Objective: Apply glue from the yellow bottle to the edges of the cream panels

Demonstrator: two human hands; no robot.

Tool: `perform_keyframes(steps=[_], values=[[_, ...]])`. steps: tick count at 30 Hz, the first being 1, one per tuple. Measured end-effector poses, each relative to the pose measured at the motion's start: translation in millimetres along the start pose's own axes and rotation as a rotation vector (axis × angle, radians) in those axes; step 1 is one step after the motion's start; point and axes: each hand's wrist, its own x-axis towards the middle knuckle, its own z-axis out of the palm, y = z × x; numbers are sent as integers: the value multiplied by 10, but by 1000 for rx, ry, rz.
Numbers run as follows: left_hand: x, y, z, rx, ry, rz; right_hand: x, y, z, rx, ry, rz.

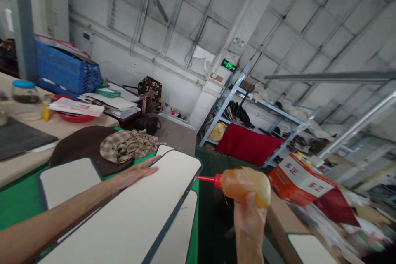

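Observation:
My left hand (140, 172) lies flat on a long white panel (133, 214) with dark edging, its fingers spread near the far end. In my right hand (251, 210) is a glue bottle (246, 183), tilted sideways, with amber contents and a red nozzle. The nozzle's tip meets or nearly meets the panel's right dark edge near its far corner. Beneath and beside this panel lie other white panels, one at the left (69, 179) and one under its right side (182, 225).
Left of the panels are a checked cloth (126, 145), a brown piece (78, 148), a blue crate (64, 68), a red dish (74, 118) and a lidded jar (24, 92). At right stand an orange-white box (300, 177) and a metal shelf (224, 105).

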Motion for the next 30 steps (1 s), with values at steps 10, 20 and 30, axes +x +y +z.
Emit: perform_keyframes(steps=[10,20,30], values=[[150,256,165,64,-82,50,60,-6,-72,56,25,-19],[178,401,379,73,-106,90,-154,15,-167,66,53,-4],[164,569,397,137,-44,65,-146,-90,-127,66,40,-1]])
